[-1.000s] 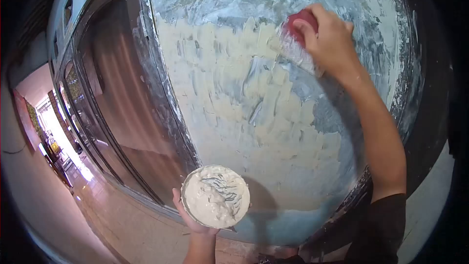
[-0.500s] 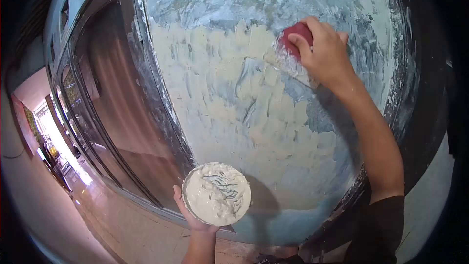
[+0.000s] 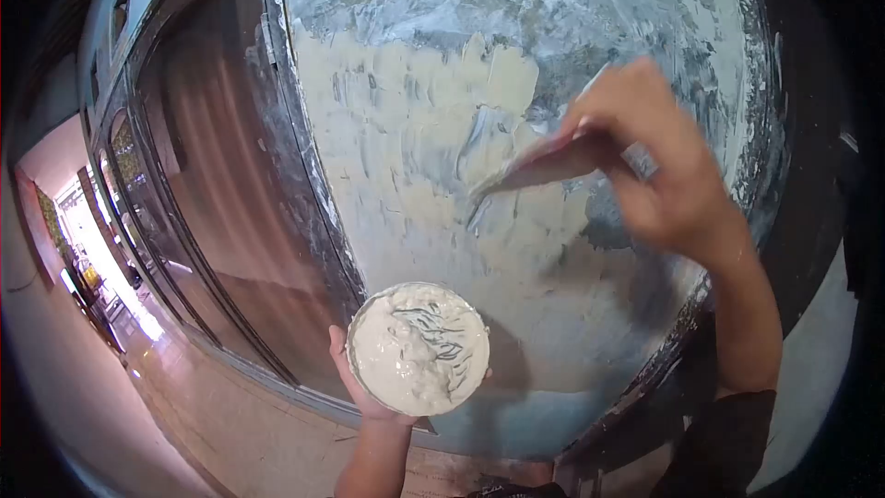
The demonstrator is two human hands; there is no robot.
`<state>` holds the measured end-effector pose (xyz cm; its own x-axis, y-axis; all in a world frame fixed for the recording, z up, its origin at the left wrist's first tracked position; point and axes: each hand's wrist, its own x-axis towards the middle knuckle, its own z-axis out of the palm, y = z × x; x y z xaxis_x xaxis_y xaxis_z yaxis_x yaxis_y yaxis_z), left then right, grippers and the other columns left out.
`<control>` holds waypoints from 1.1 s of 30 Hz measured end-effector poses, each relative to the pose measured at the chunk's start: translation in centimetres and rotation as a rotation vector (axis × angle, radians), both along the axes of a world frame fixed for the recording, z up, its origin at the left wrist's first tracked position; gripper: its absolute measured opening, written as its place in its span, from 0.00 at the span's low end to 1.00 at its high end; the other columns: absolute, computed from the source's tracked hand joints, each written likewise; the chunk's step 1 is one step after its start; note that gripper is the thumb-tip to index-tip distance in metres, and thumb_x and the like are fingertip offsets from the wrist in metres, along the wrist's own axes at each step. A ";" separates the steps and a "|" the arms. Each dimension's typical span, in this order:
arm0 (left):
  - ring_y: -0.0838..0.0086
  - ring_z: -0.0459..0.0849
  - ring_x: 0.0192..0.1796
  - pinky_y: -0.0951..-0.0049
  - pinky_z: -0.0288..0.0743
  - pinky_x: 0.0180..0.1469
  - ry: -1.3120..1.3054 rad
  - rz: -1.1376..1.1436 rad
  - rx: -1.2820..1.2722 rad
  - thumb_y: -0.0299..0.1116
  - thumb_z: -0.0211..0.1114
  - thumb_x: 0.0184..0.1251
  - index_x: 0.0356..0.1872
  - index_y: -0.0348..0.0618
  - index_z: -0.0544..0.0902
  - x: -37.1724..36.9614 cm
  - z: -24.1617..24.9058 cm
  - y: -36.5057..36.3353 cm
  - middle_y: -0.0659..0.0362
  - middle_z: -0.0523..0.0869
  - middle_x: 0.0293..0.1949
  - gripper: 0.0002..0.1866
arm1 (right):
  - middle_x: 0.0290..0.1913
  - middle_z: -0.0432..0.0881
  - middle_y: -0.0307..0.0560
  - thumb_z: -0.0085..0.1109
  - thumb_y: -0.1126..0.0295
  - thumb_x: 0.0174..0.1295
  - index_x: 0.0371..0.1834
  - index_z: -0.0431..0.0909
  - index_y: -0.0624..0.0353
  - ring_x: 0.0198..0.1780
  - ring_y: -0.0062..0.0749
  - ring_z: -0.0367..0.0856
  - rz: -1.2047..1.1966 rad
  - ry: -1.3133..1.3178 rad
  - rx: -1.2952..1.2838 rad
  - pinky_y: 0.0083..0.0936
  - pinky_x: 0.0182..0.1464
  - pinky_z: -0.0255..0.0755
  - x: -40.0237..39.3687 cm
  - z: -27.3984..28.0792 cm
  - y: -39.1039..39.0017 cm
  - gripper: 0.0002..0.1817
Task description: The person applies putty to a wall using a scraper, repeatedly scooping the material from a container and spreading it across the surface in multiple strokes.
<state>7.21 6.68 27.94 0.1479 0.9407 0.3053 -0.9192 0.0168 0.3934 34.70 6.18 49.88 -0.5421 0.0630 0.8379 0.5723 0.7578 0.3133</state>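
Note:
My left hand cups a round bowl from below, its thumb up along the left side. Pale, creamy filler paste fills the bowl, with scrape streaks across its right half. My right hand, smeared by motion, grips a reddish putty scraper. Its thin edge, coated with paste, points down and left in front of the wall panel. A broad cream layer with ridges and grey-blue gaps covers the middle of that panel.
Left of the panel stands a dark-framed door with a brownish pane. A chipped dark frame borders the panel on the right. Tiled floor runs below, toward a bright opening at the far left.
My right hand has pulled the scraper off the upper wall, and turned it so its edge points down-left. The bowl has shifted slightly up and right in view.

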 end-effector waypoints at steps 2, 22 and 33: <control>0.39 0.74 0.68 0.18 0.70 0.58 -0.081 -0.159 0.095 0.77 0.41 0.69 0.75 0.45 0.68 0.1 0.3 0.3 0.45 0.73 0.72 0.49 | 0.40 0.80 0.35 0.64 0.78 0.57 0.40 0.83 0.50 0.45 0.32 0.78 -0.068 -0.214 0.015 0.35 0.51 0.69 -1.9 -1.5 -1.6 0.10; 0.50 0.77 0.69 0.49 0.72 0.71 -0.142 -0.187 0.066 0.71 0.40 0.76 0.73 0.37 0.70 0.5 2.7 -1.8 0.44 0.74 0.71 0.46 | 0.34 0.72 0.29 0.63 0.67 0.53 0.32 0.81 0.41 0.42 0.27 0.76 -0.087 -0.317 0.040 0.36 0.44 0.68 -7.1 -7.1 -3.8 0.05; 0.52 0.72 0.73 0.50 0.65 0.75 -0.061 -0.206 0.064 0.71 0.37 0.75 0.76 0.37 0.65 -0.2 0.3 -2.2 0.46 0.72 0.74 0.48 | 0.36 0.76 0.27 0.65 0.66 0.54 0.37 0.81 0.41 0.43 0.28 0.76 -0.115 -0.265 0.050 0.38 0.44 0.68 -8.3 -8.7 -3.5 0.08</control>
